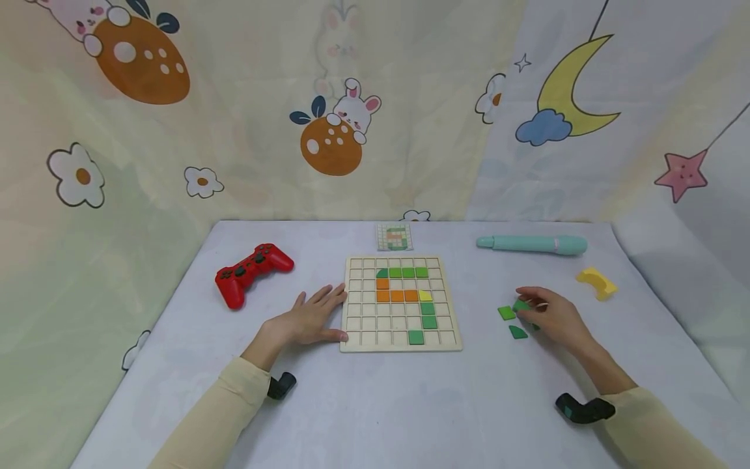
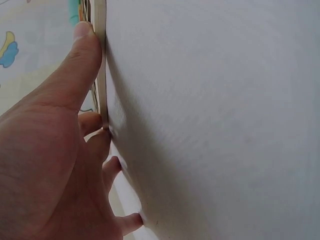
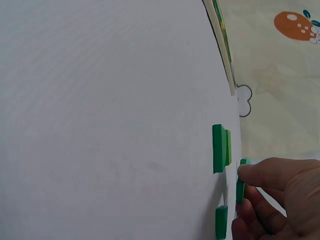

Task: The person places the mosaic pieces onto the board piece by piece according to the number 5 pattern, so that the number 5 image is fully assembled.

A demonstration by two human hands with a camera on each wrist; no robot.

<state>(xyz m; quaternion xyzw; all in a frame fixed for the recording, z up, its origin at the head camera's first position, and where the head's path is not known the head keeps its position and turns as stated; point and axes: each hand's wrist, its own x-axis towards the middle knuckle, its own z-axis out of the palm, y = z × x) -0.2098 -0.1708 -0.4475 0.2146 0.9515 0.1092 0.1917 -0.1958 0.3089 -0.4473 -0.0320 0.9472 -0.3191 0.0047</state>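
Note:
A square wooden grid board lies mid-table with green, orange and yellow tiles in some cells. My left hand rests spread beside it, thumb and fingertips touching its left edge; the left wrist view shows the thumb against the rim. To the right, my right hand pinches a green tile between thumb and fingers, just above the table. Close under it lie a light green tile and a dark green tile with a curved side. Another green piece is partly hidden by the hand in the head view.
A small pattern card lies behind the board. At the left is a red game controller. A teal pen-shaped object and a yellow arched block lie at the back right. A patterned cloth hangs behind the table.

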